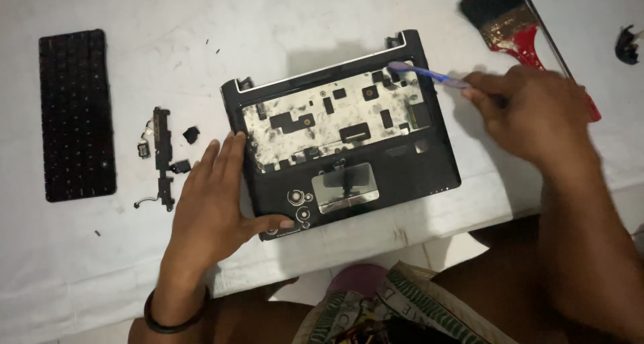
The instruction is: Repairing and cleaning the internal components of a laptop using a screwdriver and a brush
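A black laptop base (416, 169) with its keyboard removed lies on the white cloth, its dusty metal plate (315, 116) exposed. My left hand (215, 203) rests flat on the base's left front corner, fingers spread, thumb near the round buttons. My right hand (530, 112) grips a blue toothbrush (422, 74), whose head touches the upper right part of the plate near the hinge.
A detached black keyboard (75, 115) lies at the far left. A small black strip part with wires (161, 157) and a little black piece (191, 135) sit beside the base. A red-handled paintbrush (513, 25) lies at top right. The table edge (429, 226) runs just below the laptop.
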